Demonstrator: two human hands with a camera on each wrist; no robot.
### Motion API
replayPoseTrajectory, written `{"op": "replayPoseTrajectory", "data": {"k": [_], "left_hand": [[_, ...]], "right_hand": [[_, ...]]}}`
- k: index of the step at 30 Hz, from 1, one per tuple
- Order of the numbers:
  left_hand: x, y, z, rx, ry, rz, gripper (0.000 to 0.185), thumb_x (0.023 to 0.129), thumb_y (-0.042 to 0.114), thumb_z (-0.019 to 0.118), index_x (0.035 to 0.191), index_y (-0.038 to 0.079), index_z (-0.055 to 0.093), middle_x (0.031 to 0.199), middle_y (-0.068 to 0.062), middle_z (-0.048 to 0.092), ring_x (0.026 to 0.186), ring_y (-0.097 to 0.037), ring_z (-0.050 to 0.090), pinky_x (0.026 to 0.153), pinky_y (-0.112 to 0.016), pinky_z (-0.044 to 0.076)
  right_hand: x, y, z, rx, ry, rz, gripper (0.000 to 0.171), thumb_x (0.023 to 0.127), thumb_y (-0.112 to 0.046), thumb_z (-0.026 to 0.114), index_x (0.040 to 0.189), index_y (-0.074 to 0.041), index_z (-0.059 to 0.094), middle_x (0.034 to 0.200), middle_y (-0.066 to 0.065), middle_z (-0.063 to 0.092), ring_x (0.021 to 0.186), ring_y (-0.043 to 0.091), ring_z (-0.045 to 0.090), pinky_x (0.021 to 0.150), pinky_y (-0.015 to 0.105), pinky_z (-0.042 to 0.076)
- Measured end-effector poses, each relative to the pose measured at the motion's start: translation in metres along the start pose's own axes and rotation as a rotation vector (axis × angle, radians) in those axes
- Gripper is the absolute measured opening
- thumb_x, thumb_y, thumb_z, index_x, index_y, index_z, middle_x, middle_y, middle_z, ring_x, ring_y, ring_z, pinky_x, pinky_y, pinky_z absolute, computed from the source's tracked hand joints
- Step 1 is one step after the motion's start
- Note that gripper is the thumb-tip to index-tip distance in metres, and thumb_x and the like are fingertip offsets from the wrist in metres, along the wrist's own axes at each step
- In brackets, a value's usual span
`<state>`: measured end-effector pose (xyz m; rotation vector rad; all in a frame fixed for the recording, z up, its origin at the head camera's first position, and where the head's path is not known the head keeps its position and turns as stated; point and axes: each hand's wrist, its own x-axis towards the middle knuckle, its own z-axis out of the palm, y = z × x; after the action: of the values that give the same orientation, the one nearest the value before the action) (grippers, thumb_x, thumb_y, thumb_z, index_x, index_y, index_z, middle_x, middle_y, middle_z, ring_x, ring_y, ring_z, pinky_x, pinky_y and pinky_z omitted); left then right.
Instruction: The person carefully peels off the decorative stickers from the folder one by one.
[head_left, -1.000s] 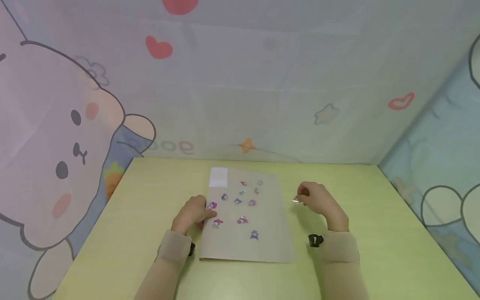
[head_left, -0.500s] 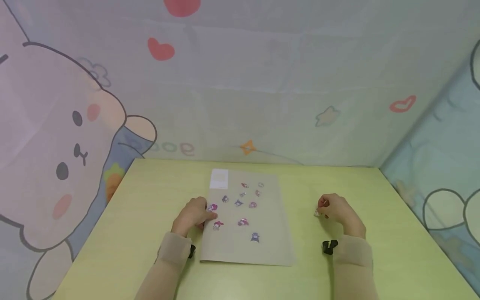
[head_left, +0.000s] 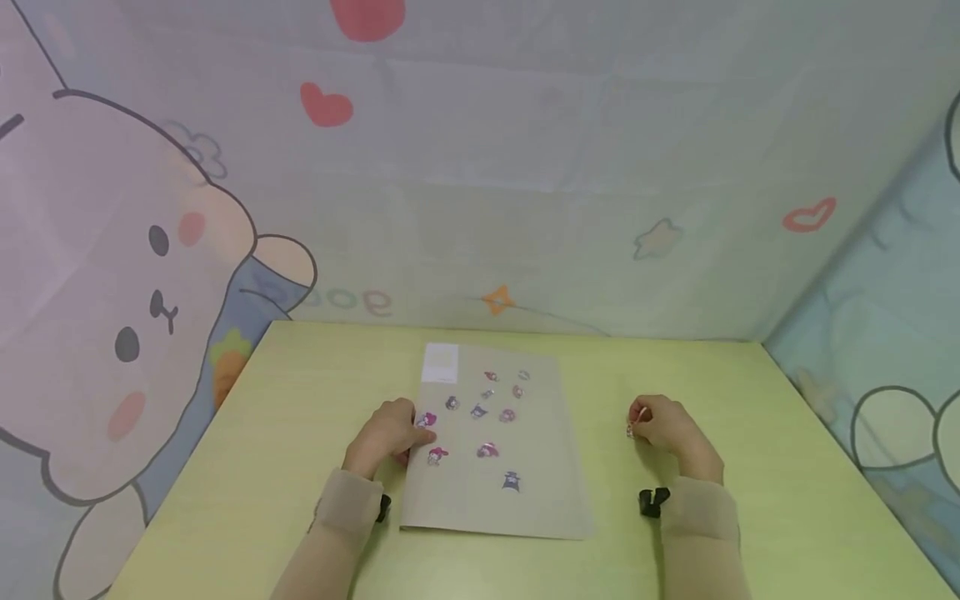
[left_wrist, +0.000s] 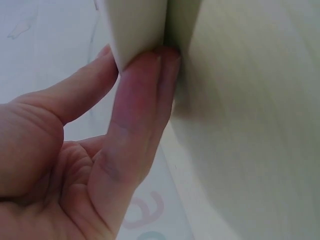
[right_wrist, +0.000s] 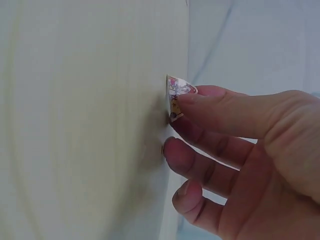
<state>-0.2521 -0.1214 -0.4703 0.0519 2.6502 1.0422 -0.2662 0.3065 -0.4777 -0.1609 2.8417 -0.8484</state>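
My left hand (head_left: pixel 386 435) lies flat with straight fingers on the sticker sheet (head_left: pixel 495 454), pinning it to the bench (head_left: pixel 787 500), while my right hand (head_left: pixel 667 427) pinches a small sticker (right_wrist: pixel 176 97) against the bench well right of the sheet.

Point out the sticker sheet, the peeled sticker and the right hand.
sticker sheet (head_left: pixel 540 500), head view, bare lower part.
peeled sticker (right_wrist: pixel 176 96), right wrist view, printed face.
right hand (head_left: pixel 667 429), head view, back of hand.

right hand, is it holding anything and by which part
The right hand pinches a small sticker by its edge between thumb and forefinger, down at the table.
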Motion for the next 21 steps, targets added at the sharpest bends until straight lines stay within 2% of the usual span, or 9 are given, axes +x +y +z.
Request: {"op": "replayPoseTrajectory", "data": {"k": [8,14,21], "left_hand": [[-0.0001,0.0008,-0.0002,-0.001,-0.006,-0.01,0.025,0.089,0.019,0.074,0.093,-0.001,0.059,0.074,-0.009,0.063,0.055,-0.02,0.065,0.057,-0.03,0.05],[0.0001,0.0015,0.0009,-0.001,-0.01,-0.005,0.025,0.089,0.019,0.073,0.093,0.0,0.059,0.074,-0.009,0.063,0.054,-0.02,0.065,0.056,-0.03,0.05],[-0.0008,0.0011,0.0003,0.003,-0.003,-0.014,0.025,0.089,0.019,0.074,0.094,-0.001,0.059,0.075,-0.009,0.063,0.056,-0.02,0.065,0.057,-0.03,0.049]], "right_hand": [[0.004,0.001,0.0004,-0.052,0.018,-0.015,0.007,0.091,-0.002,0.064,0.088,-0.005,0.058,0.081,0.008,0.057,0.072,0.022,0.048,0.063,0.034,0.04],[0.0049,0.0014,-0.0015,-0.04,-0.013,0.031,0.009,0.091,-0.007,0.066,0.092,-0.003,0.057,0.085,0.009,0.06,0.075,0.024,0.051,0.067,0.036,0.041],[0.0042,0.002,0.0013,-0.038,0.011,0.06,0.013,0.092,-0.01,0.066,0.096,-0.002,0.056,0.086,0.008,0.062,0.075,0.024,0.053,0.068,0.038,0.043]]}}
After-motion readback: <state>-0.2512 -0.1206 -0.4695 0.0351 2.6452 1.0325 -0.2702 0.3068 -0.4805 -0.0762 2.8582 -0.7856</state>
